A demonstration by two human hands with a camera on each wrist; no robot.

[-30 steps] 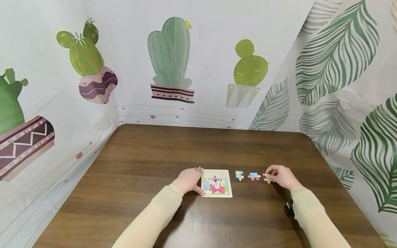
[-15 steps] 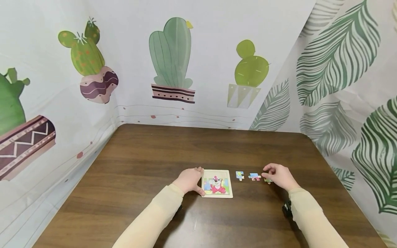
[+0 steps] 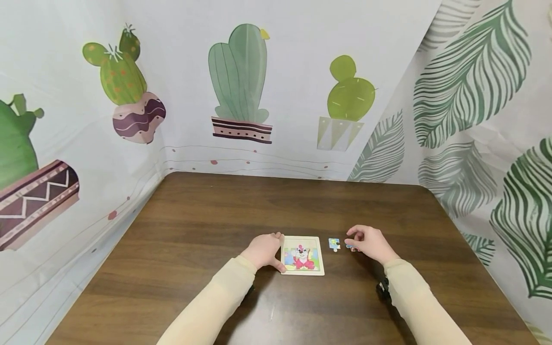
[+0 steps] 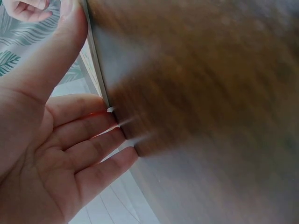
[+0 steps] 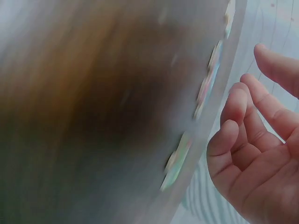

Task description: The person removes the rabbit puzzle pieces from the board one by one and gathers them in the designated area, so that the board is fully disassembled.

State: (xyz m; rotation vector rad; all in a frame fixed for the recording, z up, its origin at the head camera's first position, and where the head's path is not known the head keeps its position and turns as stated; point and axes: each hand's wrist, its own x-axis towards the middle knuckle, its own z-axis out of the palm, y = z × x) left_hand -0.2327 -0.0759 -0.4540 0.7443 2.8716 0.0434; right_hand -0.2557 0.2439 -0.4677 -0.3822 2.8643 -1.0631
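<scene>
In the head view a shallow puzzle tray (image 3: 319,254) lies on the table, its lower part filled with a white-and-red animal picture. My left hand (image 3: 264,251) rests at its left side, thumb at the near corner and fingertips at the far one; the left wrist view shows those fingers (image 4: 100,144) nearly straight. My right hand (image 3: 370,243) hovers over the middle jigsaw piece (image 3: 353,249), partly covering it. Thumb and fingertips are apart with nothing between them in the right wrist view. A blue jigsaw piece (image 3: 334,244) lies between tray and hand. The rightmost jigsaw piece (image 5: 176,161) is hidden in the head view.
The brown wooden table (image 3: 207,211) reaches back to a white cloth wall (image 3: 297,86) printed with cacti and leaves. A dark wrist device (image 3: 383,290) sits under the right sleeve.
My right hand has left the rightmost jigsaw piece and moved left over the middle one. My left hand has stayed at the tray.
</scene>
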